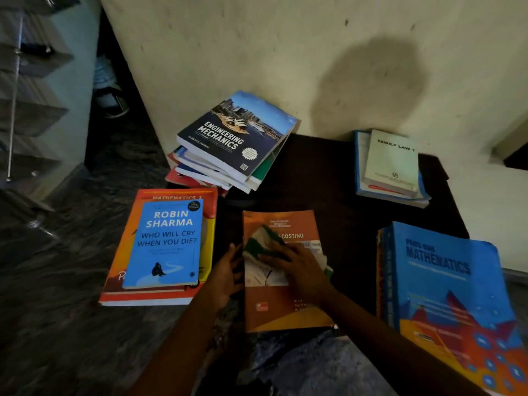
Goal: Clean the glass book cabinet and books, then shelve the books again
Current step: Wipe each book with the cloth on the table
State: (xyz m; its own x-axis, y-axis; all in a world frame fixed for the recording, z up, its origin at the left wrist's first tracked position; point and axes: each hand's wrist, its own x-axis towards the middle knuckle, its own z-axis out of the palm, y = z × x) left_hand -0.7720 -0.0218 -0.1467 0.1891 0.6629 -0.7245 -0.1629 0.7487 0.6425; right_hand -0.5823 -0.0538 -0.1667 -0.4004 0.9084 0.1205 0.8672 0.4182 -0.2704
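An orange costing book (281, 307) lies flat on the floor in front of me. My right hand (297, 268) presses a green and white cloth (261, 241) onto its cover. My left hand (227, 274) rests against the book's left edge, fingers spread along it. To the left lies a blue Robin Sharma book (165, 244) on top of an orange mathematics book (120, 281). A thick blue mathematics book (445, 295) lies at the right. The glass cabinet (31, 90) with empty shelves stands at the far left.
A tilted stack topped by an Engineering Mechanics book (234, 135) leans near the wall (285, 52). A pale Family Law book (391, 164) lies on a blue book at the back right. A dark mat (328, 178) covers the floor under the books.
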